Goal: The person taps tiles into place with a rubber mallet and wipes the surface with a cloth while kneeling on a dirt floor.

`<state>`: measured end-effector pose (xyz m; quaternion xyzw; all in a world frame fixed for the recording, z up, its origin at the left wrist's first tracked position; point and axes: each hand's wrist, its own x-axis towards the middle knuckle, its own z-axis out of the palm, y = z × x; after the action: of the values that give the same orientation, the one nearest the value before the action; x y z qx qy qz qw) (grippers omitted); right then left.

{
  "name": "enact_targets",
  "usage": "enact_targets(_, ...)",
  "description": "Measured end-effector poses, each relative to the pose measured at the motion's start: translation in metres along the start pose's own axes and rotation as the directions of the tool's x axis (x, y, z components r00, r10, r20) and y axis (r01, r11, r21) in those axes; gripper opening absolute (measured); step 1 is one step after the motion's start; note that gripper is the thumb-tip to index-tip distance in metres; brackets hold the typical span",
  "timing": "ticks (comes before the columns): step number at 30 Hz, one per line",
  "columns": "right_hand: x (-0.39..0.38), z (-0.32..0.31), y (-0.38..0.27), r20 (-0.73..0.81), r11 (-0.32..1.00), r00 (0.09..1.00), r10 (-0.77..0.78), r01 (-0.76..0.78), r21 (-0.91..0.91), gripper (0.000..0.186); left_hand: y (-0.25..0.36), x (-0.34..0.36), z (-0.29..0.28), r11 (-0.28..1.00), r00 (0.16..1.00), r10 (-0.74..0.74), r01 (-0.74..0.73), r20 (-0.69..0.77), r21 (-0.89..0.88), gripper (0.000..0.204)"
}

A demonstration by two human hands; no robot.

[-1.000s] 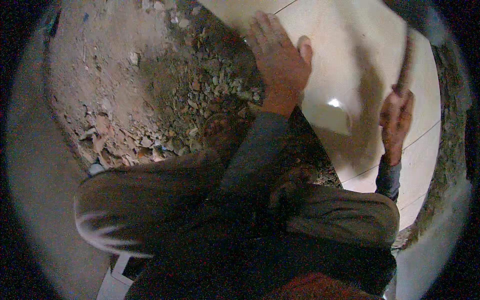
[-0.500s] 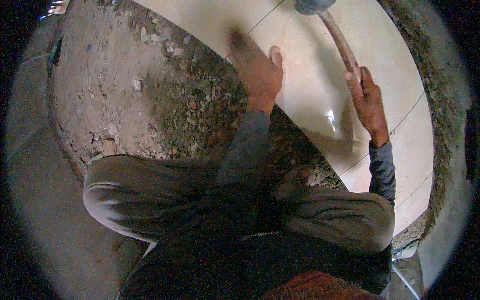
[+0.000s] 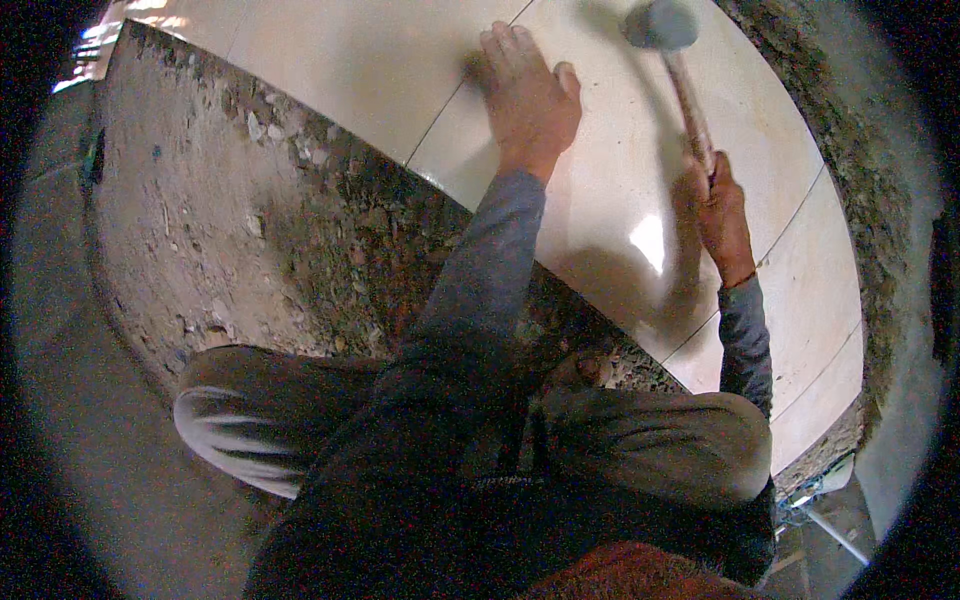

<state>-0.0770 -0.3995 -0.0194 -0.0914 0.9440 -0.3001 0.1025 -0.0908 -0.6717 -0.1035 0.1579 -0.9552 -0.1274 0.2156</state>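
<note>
Your left hand (image 3: 532, 112) is open, fingers extended over the pale tiles (image 3: 610, 165); contact unconfirmed. Your right hand (image 3: 723, 225) grips the mallet (image 3: 686, 105), which points toward the far right.

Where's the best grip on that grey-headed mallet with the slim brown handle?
Probably the lower end of the slim brown handle, coming from the near side: the bulky grey head points away from the person, and the right hand wraps that end, leaving bare shaft between.
</note>
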Motion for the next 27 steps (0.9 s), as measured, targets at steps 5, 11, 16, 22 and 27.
enact_targets(5, -0.014, -0.024, -0.04, -0.056, 0.991, 0.998, 0.022, -0.014, 0.133, 0.033, -0.009, -0.016, -0.015, 0.998, 1.0, 0.012, -0.012, -0.006, 0.067, 0.074)
enact_targets(11, 0.01, -0.022, -0.022, 0.035, 0.999, 0.999, 0.028, -0.027, -0.02, 0.039, -0.003, -0.006, -0.016, 0.995, 0.999, 0.04, -0.04, 0.002, 0.087, 0.074)
enact_targets(16, -0.012, -0.008, -0.001, -0.298, 0.992, 0.951, -0.078, 0.105, 0.074, 0.038, 0.008, -0.016, -0.016, 0.995, 0.999, 0.048, -0.05, 0.026, 0.091, 0.075)
enact_targets(22, 0.017, -0.043, -0.062, -0.204, 0.989, 0.975, -0.087, 0.108, 0.097, 0.039, -0.009, -0.018, -0.022, 0.996, 0.999, 0.027, -0.03, 0.044, 0.09, 0.076)
enact_targets(27, 0.013, 0.002, 0.018, -0.227, 0.981, 0.956, -0.186, 0.168, -0.095, 0.035, 0.018, -0.008, -0.016, 0.997, 0.998, 0.06, -0.061, 0.026, 0.043, 0.075)
